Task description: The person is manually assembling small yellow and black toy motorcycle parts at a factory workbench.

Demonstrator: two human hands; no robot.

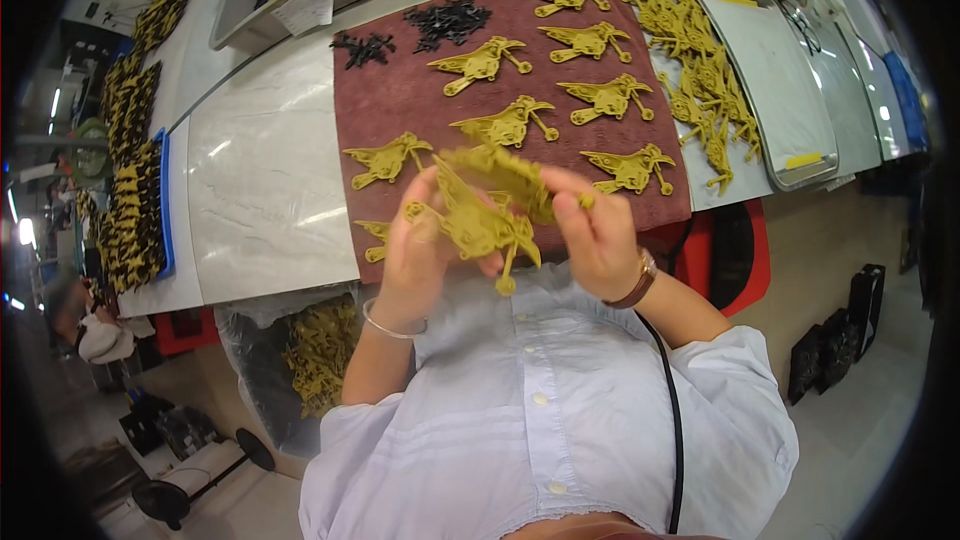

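Note:
My left hand (412,258), with a bracelet at its wrist, is closed on a mustard-yellow plastic part (474,223), flat and pointed with a round-ended arm. A second yellow part (525,183), smeared by motion, is gripped between the fingers of my right hand (598,237), which wears a strapped watch. Both are held close together above the near edge of a reddish-brown cloth (400,90). Spaced out on that cloth lie several like parts, one of them (632,169) just beyond my right hand. Two heaps of small black pieces (447,22) rest at its far left.
Right of the cloth is a pile of yellow parts (700,70), beside a white tray (770,70). A grey bin (235,15) with black pieces stands far left. Yellow-and-black assemblies (135,205) fill a blue tray at left. Below the table, a lined container holds yellow parts (325,350).

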